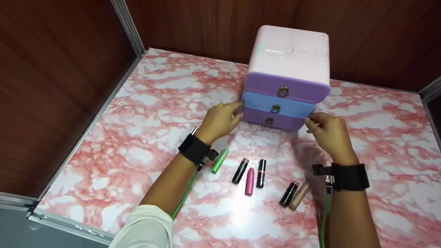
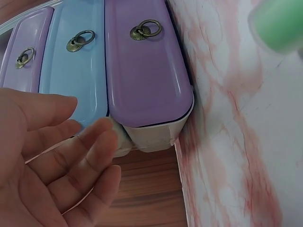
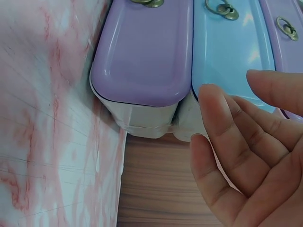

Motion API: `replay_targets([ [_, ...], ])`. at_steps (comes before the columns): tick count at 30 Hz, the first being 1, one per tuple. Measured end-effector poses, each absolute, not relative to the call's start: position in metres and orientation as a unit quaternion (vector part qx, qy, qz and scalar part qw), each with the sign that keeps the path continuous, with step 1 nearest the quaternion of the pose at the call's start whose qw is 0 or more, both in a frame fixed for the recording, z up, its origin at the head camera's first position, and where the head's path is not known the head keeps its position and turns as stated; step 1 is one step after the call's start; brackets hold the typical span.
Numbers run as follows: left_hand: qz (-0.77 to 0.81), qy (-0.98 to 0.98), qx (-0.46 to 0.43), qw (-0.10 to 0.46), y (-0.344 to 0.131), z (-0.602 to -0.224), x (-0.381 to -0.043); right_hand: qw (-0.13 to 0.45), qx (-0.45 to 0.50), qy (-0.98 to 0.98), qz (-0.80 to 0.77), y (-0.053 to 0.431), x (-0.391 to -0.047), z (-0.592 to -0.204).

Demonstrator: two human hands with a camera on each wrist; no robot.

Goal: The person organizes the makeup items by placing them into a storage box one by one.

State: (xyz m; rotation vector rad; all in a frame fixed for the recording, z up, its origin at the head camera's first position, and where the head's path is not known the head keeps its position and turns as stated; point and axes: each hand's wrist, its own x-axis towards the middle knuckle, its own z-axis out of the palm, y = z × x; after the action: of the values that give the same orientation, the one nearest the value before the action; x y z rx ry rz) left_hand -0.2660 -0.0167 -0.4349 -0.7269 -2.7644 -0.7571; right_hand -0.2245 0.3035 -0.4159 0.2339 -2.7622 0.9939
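A small drawer box (image 1: 293,51) with a pale pink top stands at the back, its front stacked purple, blue, purple, each drawer with a brass ring pull. My left hand (image 1: 222,119) is at the left end of the blue middle drawer (image 1: 258,102), fingertips right at its edge. At the other end of that drawer is my right hand (image 1: 327,132), its fingertips beside the corner. In both wrist views the fingers are loosely bent and spread, with nothing between them. The bottom purple drawer (image 2: 147,71) sits close by the hands.
Several small cosmetic tubes lie in front of the box: a green tube (image 1: 219,161), a pink tube (image 1: 249,181), black tubes (image 1: 240,170) and a tan tube (image 1: 299,196). Wood panels (image 1: 193,31) bound the marbled table (image 1: 137,155) behind and at the left.
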Motion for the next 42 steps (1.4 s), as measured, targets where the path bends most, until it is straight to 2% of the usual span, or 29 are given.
replay_targets([
  [15, -0.303, -0.917, -0.248, 0.079, -0.023, -0.434, -0.272, 0.079, 0.067, -0.932, 0.348, 0.303, -0.227, -0.420],
  [19, -0.350, -0.895, -0.250, 0.116, -0.025, -0.428, -0.274, 0.028, 0.074, -0.924, 0.374, 0.300, -0.225, -0.427],
  [24, -0.398, -0.872, -0.234, 0.161, -0.026, -0.423, -0.281, -0.074, 0.061, -0.861, 0.499, 0.282, -0.227, -0.444],
  [26, -0.426, -0.863, -0.225, 0.152, -0.025, -0.425, -0.288, -0.093, 0.035, -0.828, 0.552, 0.272, -0.230, -0.451],
  [33, -0.486, -0.847, -0.202, 0.068, -0.022, -0.447, -0.309, -0.090, -0.062, -0.742, 0.661, 0.242, -0.243, -0.470],
  [42, -0.465, -0.852, -0.232, 0.057, -0.020, -0.443, -0.316, -0.210, -0.113, -0.699, 0.674, 0.240, -0.256, -0.471],
])
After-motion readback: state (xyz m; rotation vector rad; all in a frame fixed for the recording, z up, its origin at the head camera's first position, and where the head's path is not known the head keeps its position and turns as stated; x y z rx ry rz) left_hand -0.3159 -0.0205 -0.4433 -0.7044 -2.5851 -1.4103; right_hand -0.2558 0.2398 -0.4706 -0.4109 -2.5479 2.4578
